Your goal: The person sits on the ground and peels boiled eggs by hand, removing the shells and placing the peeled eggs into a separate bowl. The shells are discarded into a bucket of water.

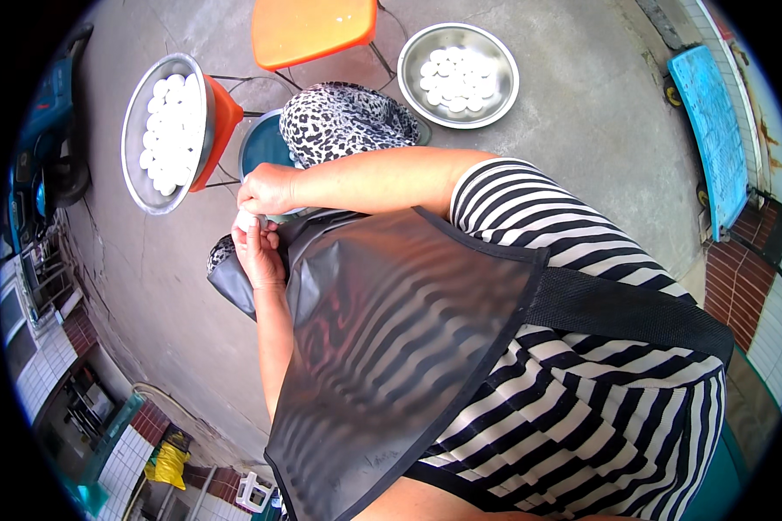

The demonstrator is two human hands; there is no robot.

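Observation:
My left hand (pixel 258 254) holds a white, egg-like object (pixel 250 220), with the thumb along its side. From above, my right hand (pixel 264 187) closes its curled fingers on the same piece; part of it is hidden behind them. Both hands are close together in front of my knees, by the edge of a blue-lined tub (pixel 259 151). Beyond them, a metal basin (pixel 132 140) full of white, egg-like pieces (pixel 169 133) rests on an orange seat (pixel 220 133). A second metal basin (pixel 505 81) on the floor holds more such pieces (pixel 456 79).
An orange chair (pixel 316 29) stands ahead on the concrete floor (pixel 163 273). To the right is a blue wheeled platform (pixel 713 137); a blue vehicle (pixel 45 130) is at the far left edge. A dark translucent apron (pixel 391 338) covers my lap. Near the tiled wall hangs a yellow bag (pixel 168 465).

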